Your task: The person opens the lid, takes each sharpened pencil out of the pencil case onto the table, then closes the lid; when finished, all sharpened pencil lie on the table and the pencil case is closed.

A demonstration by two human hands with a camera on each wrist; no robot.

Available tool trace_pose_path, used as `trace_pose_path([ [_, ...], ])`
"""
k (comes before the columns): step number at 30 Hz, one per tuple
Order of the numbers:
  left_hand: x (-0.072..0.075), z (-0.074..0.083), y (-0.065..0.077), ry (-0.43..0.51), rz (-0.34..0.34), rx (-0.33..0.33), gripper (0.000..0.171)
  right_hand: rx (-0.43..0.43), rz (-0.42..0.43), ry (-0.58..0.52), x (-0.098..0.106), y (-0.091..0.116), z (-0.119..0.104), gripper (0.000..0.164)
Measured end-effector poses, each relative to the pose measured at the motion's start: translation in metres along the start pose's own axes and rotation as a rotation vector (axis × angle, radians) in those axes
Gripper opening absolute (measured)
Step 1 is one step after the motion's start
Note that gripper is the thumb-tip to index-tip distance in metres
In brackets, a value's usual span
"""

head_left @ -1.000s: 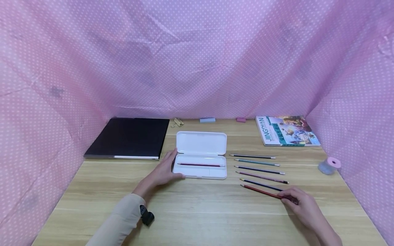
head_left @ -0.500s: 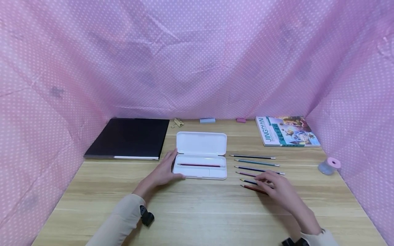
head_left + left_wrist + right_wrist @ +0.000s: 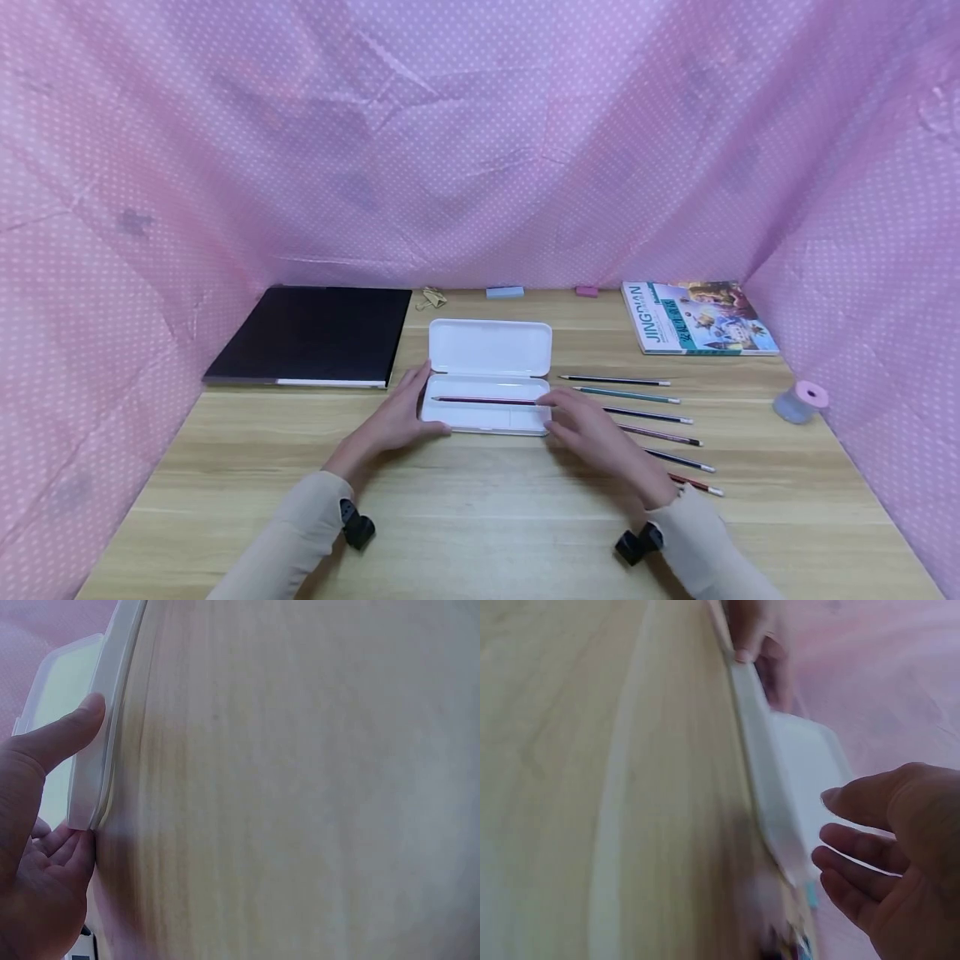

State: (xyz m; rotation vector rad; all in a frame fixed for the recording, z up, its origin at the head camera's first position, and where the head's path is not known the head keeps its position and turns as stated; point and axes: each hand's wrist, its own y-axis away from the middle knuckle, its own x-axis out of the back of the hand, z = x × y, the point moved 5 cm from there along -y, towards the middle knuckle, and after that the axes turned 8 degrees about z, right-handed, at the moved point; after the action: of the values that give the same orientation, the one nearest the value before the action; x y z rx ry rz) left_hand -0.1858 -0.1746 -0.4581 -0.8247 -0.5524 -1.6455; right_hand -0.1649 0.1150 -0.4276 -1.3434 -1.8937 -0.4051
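Note:
A white pencil case (image 3: 490, 348) lies with its lid raised, a dark red pencil (image 3: 480, 401) inside its tray. My left hand (image 3: 397, 417) holds the case at its left end. In the left wrist view the thumb (image 3: 71, 733) lies along the front wall while the fingertips (image 3: 79, 851) meet the corner. At the case's right end is my right hand (image 3: 588, 429), its fingers close to the pencil's end. The right wrist view shows thumb and fingers (image 3: 859, 862) apart with nothing between them. Several pencils (image 3: 628, 393) lie in a row to the right, some partly hidden by the right arm.
A black folder (image 3: 315, 336) lies back left. Along the back are gold binder clips (image 3: 432, 298), a blue block (image 3: 505, 292) and a pink eraser (image 3: 587, 292). A magazine (image 3: 701, 318) and a pink-topped container (image 3: 801, 402) stand right. Pink dotted cloth (image 3: 480, 150) surrounds the table.
My right hand has moved left from the red pencil at the front of the row, over the pencils, to the case's right end. The left hand has stayed on the case.

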Motion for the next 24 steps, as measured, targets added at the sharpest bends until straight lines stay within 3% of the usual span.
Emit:
trace_pose_path([
  [7, 0.000, -0.002, -0.002, -0.017, -0.005, 0.008, 0.120, 0.061, -0.043, 0.101, -0.028, -0.023, -0.012, 0.036],
  [12, 0.000, -0.002, -0.003, -0.018, -0.004, 0.008, 0.121, 0.078, -0.061, 0.160, -0.035, -0.034, -0.017, 0.032],
  [24, 0.000, 0.000, 0.000, -0.016, 0.002, 0.001, 0.119, 0.051, -0.134, 0.113, -0.037, -0.048, -0.017, 0.023],
])
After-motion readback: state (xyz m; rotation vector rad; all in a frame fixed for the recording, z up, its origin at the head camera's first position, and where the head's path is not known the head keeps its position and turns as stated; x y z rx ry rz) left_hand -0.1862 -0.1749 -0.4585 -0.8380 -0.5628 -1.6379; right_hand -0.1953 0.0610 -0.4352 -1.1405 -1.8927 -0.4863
